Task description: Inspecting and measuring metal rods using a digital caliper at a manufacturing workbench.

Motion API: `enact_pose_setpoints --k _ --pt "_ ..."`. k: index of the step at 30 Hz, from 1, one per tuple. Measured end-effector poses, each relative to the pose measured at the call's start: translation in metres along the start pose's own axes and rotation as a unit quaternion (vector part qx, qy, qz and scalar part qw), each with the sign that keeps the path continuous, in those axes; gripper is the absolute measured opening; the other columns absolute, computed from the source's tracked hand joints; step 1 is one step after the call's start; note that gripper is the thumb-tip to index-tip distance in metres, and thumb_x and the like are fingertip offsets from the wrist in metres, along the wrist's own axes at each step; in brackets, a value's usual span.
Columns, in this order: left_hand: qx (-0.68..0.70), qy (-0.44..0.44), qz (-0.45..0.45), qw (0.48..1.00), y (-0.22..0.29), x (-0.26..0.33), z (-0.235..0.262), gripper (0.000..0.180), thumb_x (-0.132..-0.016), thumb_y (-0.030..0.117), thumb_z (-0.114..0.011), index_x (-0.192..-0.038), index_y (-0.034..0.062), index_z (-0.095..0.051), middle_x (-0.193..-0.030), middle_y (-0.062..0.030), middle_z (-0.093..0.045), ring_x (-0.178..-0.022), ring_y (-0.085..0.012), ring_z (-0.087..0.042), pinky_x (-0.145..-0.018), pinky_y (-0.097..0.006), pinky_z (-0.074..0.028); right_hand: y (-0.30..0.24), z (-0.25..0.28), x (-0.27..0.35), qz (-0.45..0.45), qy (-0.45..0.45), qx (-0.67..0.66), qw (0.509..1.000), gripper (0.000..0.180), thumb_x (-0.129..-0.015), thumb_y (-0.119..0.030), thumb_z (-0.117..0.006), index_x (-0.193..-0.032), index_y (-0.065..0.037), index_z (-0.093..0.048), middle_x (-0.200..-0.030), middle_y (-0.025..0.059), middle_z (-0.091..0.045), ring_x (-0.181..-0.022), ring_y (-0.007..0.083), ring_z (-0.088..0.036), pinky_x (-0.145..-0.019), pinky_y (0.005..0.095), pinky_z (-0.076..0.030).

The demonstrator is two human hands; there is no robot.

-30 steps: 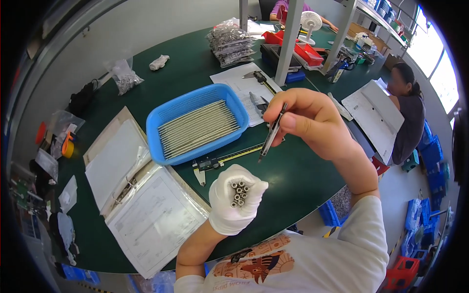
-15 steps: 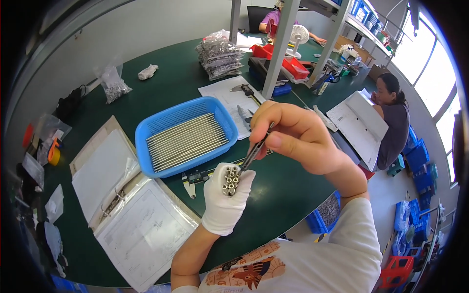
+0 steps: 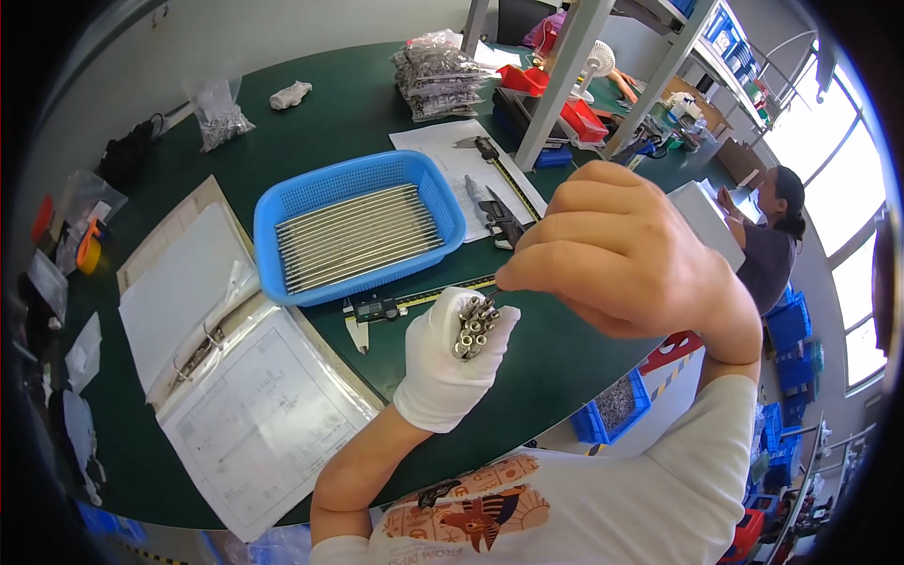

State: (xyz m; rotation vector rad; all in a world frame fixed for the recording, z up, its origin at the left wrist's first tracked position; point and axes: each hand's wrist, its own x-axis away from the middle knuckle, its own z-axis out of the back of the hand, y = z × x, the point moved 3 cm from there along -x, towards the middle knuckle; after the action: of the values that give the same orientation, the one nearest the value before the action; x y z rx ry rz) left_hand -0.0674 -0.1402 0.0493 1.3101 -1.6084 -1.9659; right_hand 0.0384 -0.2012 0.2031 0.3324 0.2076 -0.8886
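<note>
My left hand (image 3: 435,367), in a white glove, is closed around a bundle of metal tubes (image 3: 476,330), their hollow ends turned up toward me. My bare right hand (image 3: 626,250) is just right of and above the bundle, fingers pinched on a slim dark tool (image 3: 492,293). Most of that tool is hidden behind the fingers; its thin tip reaches the tube ends. Beyond the glove, a blue plastic basket (image 3: 267,259) holds a row of long, thin metal rods (image 3: 363,235). A digital caliper (image 3: 377,310) lies between basket and glove.
An open ring binder (image 3: 268,414) with drawings lies at left. Farther back are bagged parts (image 3: 438,80), another caliper (image 3: 508,174) on paper, and a metal post (image 3: 565,85). A blue bin (image 3: 612,410) stands below the table's right edge. A co-worker (image 3: 774,235) sits at right.
My right hand has rolled over, its back now toward me, covering most of the tool. The left hand and bundle sit slightly farther right in view, with the tubes tilted differently.
</note>
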Motion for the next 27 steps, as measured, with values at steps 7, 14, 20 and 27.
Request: enact_pose_setpoints --k 7,14,20,27 --pt "-0.016 0.003 -0.022 1.0 0.001 0.001 -0.003 0.022 -0.082 0.014 -0.072 -0.081 0.0043 -0.052 -0.059 -0.0065 -0.052 -0.048 -0.0188 -0.05 -0.047 -0.03 -0.041 0.001 0.004 -0.012 0.084 0.014 0.011 0.996 0.019 -0.065 -0.009 -0.071 -0.082 -0.006 -0.065 -0.076 0.0029 -0.055 -0.063 0.0212 -0.051 -0.061 0.0333 -0.039" --pt "-0.049 0.023 -0.074 0.996 0.006 -0.002 -0.006 0.023 -0.082 0.015 -0.073 -0.082 0.0037 -0.053 -0.06 -0.0076 -0.053 -0.048 -0.0216 -0.051 -0.047 -0.031 -0.042 -0.001 0.009 -0.027 0.092 -0.054 0.035 0.994 0.019 -0.061 -0.012 -0.07 -0.076 -0.005 -0.06 -0.073 0.0035 -0.049 -0.067 0.0227 -0.05 -0.068 0.035 -0.043" --pt "-0.055 0.022 -0.078 0.995 0.002 -0.004 -0.003 0.023 -0.082 0.016 -0.073 -0.084 0.0039 -0.054 -0.062 -0.0086 -0.055 -0.05 -0.0236 -0.054 -0.049 -0.031 -0.044 0.002 0.001 -0.039 0.094 -0.12 0.068 0.986 0.022 -0.056 -0.016 -0.07 -0.064 -0.005 -0.052 -0.066 0.0038 -0.044 -0.063 0.0231 -0.05 -0.07 0.0357 -0.044" --pt "-0.128 -0.007 -0.18 0.975 0.025 0.008 0.016 0.025 -0.074 0.012 -0.071 -0.09 0.0059 -0.052 -0.071 -0.0119 -0.058 -0.061 -0.0314 -0.06 -0.054 -0.038 -0.048 -0.025 0.016 -0.042 0.01 -0.118 0.083 0.99 0.025 -0.065 -0.024 -0.07 -0.069 -0.005 -0.054 -0.061 0.0049 -0.041 -0.057 0.0246 -0.046 -0.066 0.041 -0.039"
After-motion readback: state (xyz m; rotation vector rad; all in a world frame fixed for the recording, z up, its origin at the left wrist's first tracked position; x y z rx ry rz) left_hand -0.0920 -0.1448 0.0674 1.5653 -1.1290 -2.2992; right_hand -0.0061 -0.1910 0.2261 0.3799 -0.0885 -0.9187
